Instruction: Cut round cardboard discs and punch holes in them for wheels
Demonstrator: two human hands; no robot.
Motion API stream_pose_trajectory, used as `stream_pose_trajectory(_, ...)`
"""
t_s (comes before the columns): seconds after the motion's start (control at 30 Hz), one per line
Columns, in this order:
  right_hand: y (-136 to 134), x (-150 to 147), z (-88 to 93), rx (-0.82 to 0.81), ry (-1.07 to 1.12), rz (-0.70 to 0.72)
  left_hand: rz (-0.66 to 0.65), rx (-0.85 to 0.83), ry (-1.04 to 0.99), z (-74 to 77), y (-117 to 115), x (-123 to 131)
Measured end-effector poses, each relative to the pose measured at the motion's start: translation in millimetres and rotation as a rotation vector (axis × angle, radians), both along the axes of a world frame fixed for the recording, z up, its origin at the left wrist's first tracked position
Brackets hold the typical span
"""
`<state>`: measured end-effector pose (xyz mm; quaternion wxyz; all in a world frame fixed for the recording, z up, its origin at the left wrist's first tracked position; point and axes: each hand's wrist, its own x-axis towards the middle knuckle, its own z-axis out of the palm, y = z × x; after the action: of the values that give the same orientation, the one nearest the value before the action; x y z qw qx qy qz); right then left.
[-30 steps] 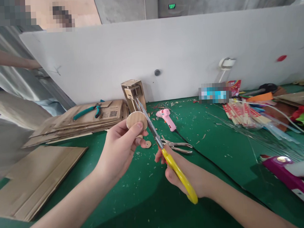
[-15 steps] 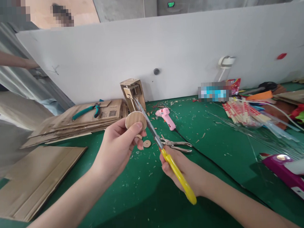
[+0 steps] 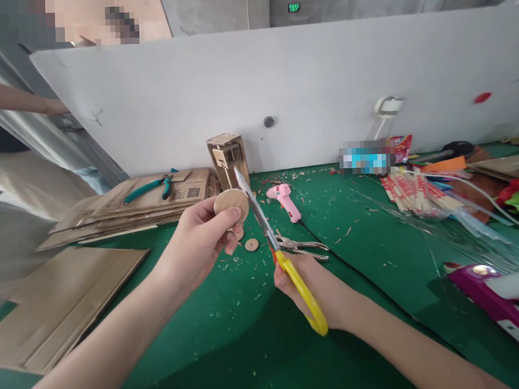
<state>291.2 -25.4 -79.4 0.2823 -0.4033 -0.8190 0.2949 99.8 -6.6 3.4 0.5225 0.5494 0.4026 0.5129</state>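
Between the thumb and fingers of my left hand is a round cardboard disc, held up over the table. My right hand grips a pair of scissors by its yellow handles. The blades point up and away, beside the disc's right edge; I cannot tell whether they touch it. Below the hands a small disc with a centre hole lies on the green table. A metal hole punch rests just behind my right hand. Beyond stands an upright cardboard box with a stick inside.
A pink glue gun with a black cord lies behind the hole punch. Teal pliers sit on stacked cardboard at left. A purple power strip is at right. A white partition closes the back; another person's arm reaches beside it.
The scissors have tilted slightly, their yellow handle end moving up and left and the blades now nearly together. The disc has stayed almost in place in my left hand.
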Motion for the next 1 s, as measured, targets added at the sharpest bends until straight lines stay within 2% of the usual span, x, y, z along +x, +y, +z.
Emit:
stream_pose_trajectory(0.23,-6,8,7.1,-0.145,0.221,0.192,-0.003,-0.033,-0.074,1.4,1,1)
stream_pose_trajectory(0.5,-9,8,3.9,-0.139,0.248,0.126,0.097,0.095,0.097,0.4,-3,4)
stream_pose_trajectory(0.73,-7,7,-1.0,-0.121,0.232,0.114,0.137,0.147,0.086,-2.1,-5,8)
stream_pose_trajectory(1.0,-6,10,7.3,-0.091,0.17,0.182,0.199,0.148,0.003,-6.4,-9,13)
